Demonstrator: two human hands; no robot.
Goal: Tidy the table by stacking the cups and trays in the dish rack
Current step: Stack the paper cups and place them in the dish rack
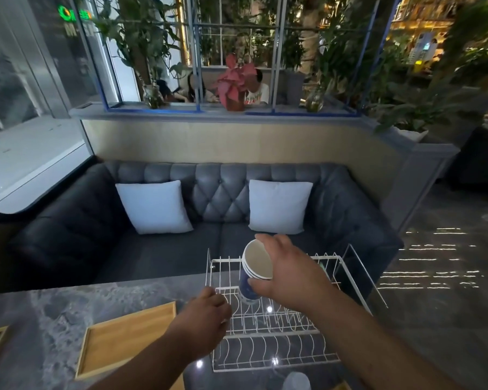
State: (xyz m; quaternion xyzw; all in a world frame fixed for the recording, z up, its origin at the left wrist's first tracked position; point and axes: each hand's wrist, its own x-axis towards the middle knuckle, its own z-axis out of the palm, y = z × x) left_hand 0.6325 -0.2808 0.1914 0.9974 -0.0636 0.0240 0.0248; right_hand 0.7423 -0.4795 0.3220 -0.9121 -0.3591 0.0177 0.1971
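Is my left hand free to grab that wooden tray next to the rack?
Probably yes. The left hand holds the rack edge, and the tray lies bare right beside it, nothing between.

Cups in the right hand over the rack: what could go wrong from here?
1. The right hand holds the stacked cups tilted, open end toward the camera; set down like that, they may tip on the rack wires.
2. The nested cups could slide apart if the grip loosens.
3. The left hand rests at the rack's edge by the tray; a nudge could shift the rack.
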